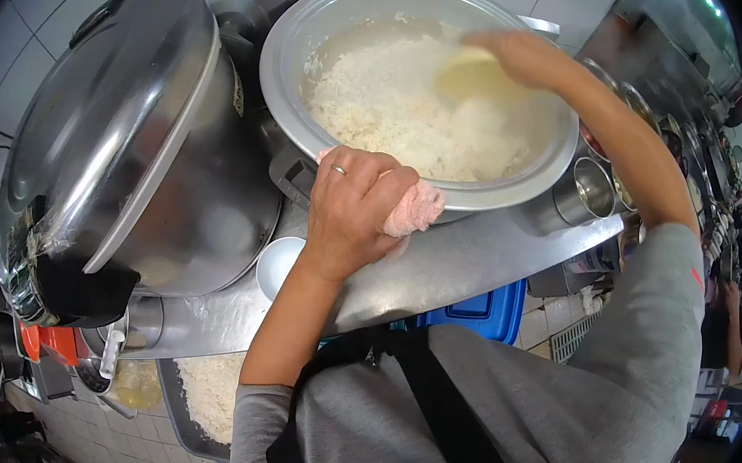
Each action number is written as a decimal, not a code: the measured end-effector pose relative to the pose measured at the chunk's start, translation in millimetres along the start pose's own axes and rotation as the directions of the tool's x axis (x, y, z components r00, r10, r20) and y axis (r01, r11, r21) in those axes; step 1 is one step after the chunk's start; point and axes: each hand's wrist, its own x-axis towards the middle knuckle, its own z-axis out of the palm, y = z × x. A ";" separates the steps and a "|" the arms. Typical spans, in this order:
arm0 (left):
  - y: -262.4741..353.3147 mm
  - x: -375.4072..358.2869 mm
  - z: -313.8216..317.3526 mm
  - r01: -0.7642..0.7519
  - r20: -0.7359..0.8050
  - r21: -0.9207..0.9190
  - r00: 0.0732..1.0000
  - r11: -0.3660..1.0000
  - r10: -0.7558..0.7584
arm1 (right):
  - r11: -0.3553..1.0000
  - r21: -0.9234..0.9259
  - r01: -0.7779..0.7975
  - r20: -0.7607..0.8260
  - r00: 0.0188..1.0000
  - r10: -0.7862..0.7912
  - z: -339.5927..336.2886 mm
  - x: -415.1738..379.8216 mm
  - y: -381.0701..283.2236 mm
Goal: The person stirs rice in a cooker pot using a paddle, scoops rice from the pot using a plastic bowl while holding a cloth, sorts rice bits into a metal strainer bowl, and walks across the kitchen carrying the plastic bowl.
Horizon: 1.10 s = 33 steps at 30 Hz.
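A large round metal pot [281,68] holds a heap of white rice [376,96]. My left hand [356,203] is wrapped round a pink cloth [414,207] at the pot's near rim. Over the right part of the rice, my right hand [521,56] holds a pale yellow scoop [478,75], its fingers closed. Both the hand and the scoop are blurred, and the scoop's lower edge is lost in steam above the rice.
A big metal cooker [211,206] with a domed lid [123,97] stands at left. A white bowl [279,267] rests on the steel counter [467,260]. Metal containers [587,193] are right of the pot. Below are a rice tray [169,391] and blue lid [498,313]. Another person's arm [732,328] shows far right.
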 end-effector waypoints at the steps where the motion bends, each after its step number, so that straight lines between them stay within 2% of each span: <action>1: -0.6 -1.0 0.8 -0.001 0.008 -0.006 1.000 1.000 0.001 | 1.000 0.005 -0.008 0.003 1.000 0.008 8.1 10.4 9.4; 4: -1.5 -3.1 4.2 -0.007 -0.003 0.010 1.000 1.000 0.007 | 0.996 0.010 -0.086 -0.067 0.994 0.086 19.3 23.3 24.7; 6: -1.9 -3.1 5.3 -0.005 -0.025 0.029 1.000 1.000 0.006 | 0.995 0.097 -0.005 0.048 0.999 0.001 18.1 20.2 28.4; 7: -2.0 -2.8 5.6 -0.001 -0.026 0.026 1.000 1.000 0.001 | 0.995 0.097 -0.006 0.054 0.999 0.001 17.1 16.9 30.7; 9: -1.0 -2.7 3.6 -0.007 -0.022 0.024 1.000 1.000 0.007 | 0.975 0.219 0.041 0.159 0.984 -0.077 10.1 2.7 24.8; 13: 1.2 -2.6 2.7 -0.006 -0.039 0.026 0.999 1.000 0.007 | 0.938 0.345 -0.039 0.218 0.975 -0.039 -2.6 -16.6 3.9; 15: 0.4 -2.8 4.2 0.005 -0.033 0.030 0.999 1.000 -0.004 | 0.832 0.552 -0.060 0.310 0.941 -0.138 -4.4 -11.6 2.1; 16: 0.1 -3.3 4.4 0.007 -0.033 0.032 0.999 0.999 -0.006 | 0.832 0.552 -0.059 0.311 0.940 -0.140 0.4 -10.3 -4.0; 18: -1.4 -4.4 4.7 -0.002 -0.033 0.020 0.999 1.000 0.003 | 0.849 0.458 -0.263 0.381 0.921 0.080 14.2 -4.3 -17.9; 19: -1.9 -4.9 2.8 0.007 -0.032 0.031 0.999 0.999 -0.006 | 0.849 0.464 -0.252 0.382 0.922 0.066 16.3 -0.6 -16.8; 22: -2.2 -3.1 3.0 0.008 0.008 0.016 1.000 1.000 -0.008 | 0.839 0.512 -0.184 0.338 0.941 0.001 23.6 -6.7 14.1; 24: -3.5 -3.8 5.0 -0.005 -0.034 -0.002 0.999 1.000 0.005 | 0.942 0.317 -0.112 -0.012 0.992 0.122 39.7 -6.7 45.4; 25: -3.5 -4.3 4.9 -0.005 -0.030 -0.001 1.000 1.000 0.005 | 0.940 0.322 -0.113 -0.011 0.992 0.123 43.2 5.8 60.4; 27: -3.1 -3.6 5.3 -0.002 -0.037 -0.005 0.999 1.000 0.002 | 0.849 0.481 -0.219 0.135 0.975 0.175 42.8 28.9 84.7; 28: -3.6 -3.5 6.0 -0.005 -0.036 -0.004 0.999 1.000 0.005 | 0.849 0.482 -0.218 0.132 0.976 0.175 46.2 33.1 87.8; 30: -5.0 -4.5 7.1 -0.010 -0.043 0.002 0.999 1.000 0.010 | 0.933 0.321 -0.162 -0.026 0.983 0.180 48.5 48.7 75.7; 33: -4.9 -4.7 7.4 -0.009 -0.046 0.007 0.999 1.000 0.009 | 0.969 0.231 -0.089 -0.068 0.992 0.107 59.4 52.2 36.0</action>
